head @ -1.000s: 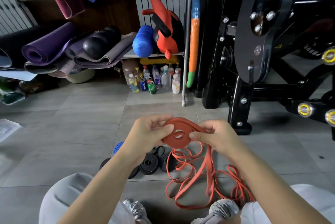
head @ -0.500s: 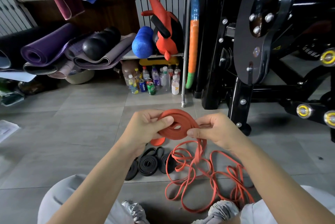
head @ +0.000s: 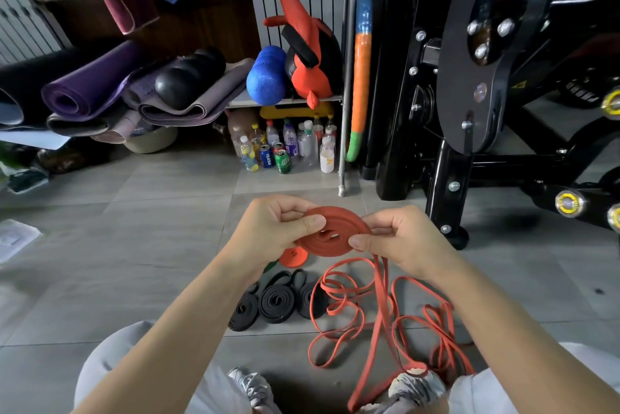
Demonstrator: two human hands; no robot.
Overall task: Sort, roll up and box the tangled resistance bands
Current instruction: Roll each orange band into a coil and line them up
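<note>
In the middle of the frame, just above the grey tiled floor, a crouching person holds a red band between both hands. Most of what is held is wound into a flat coil of several turns, with a small hole at its centre. The left hand pinches the coil's left edge, thumb laid on top and fingers curled underneath. The right hand pinches the right edge, its thumb pressed on the coil's near face.

From beneath the right hand the loose tail drops to the floor. It lies in tangled loops across the lower centre and lower right, running up to the right shoe.

Below the left wrist, three rolled black bands stand on edge side by side, close together. Just under the coil sits a small orange piece, half hidden by the hand. It may be another rolled band, though I cannot tell from here.

At the upper left, rolled mats are stacked, with a blue foam roller beside them to their right. Bottles and cans are clustered on the floor under a shelf at upper centre. A black exercise machine fills the upper right.
</note>
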